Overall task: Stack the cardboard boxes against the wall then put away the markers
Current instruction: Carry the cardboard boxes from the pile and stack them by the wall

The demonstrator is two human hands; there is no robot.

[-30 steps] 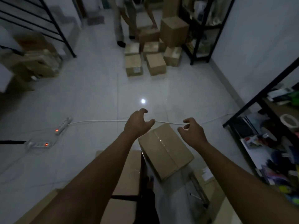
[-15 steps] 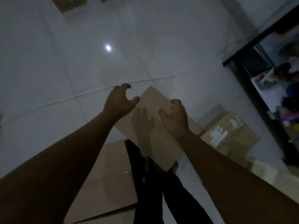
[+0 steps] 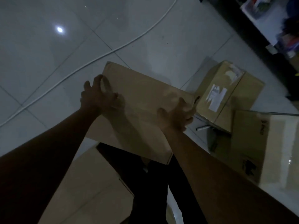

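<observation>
While the tiled floor (image 3: 40, 50) lay dim under poor light, a plain cardboard box (image 3: 145, 101) sat on it straight ahead, probably the one to be carried to the wall. Both hands came at it from opposite sides for a two-handed lift: the left hand (image 3: 98, 96) spread wide at its left edge, the right hand (image 3: 175, 115) curled over its right edge. How firmly either gripped I could not tell. No wall showed, and a small pale cylinder (image 3: 203, 127) nearby was too blurred to identify.
</observation>
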